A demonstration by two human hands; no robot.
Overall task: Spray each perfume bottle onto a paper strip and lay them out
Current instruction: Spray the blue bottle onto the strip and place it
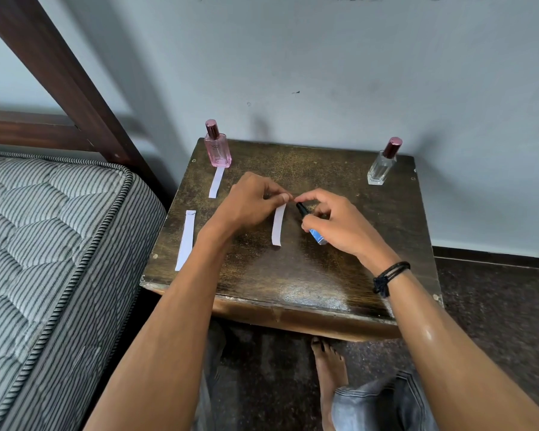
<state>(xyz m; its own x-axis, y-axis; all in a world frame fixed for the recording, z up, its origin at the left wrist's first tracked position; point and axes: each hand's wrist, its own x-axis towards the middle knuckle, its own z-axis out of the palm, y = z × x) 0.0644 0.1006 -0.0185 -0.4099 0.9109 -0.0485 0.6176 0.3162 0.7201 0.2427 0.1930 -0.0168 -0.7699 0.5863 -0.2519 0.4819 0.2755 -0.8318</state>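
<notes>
My left hand [251, 199] pinches the top end of a white paper strip [278, 225] that hangs over the middle of the dark wooden table [339, 269]. My right hand [333, 222] grips a small blue perfume bottle [318, 237] with a black sprayer top, its nozzle tilted toward the strip's upper end. A pink perfume bottle [217, 147] stands at the back left with a second strip [216, 182] lying in front of it. A clear perfume bottle [383, 163] stands at the back right. A third strip [185, 240] lies at the table's left edge.
A striped mattress [50, 244] and a dark wooden bed frame [59, 66] sit close to the table's left side. A grey wall [324, 73] rises right behind the table. A bare foot [329, 368] and a denim-clad knee [383, 402] are below the front edge.
</notes>
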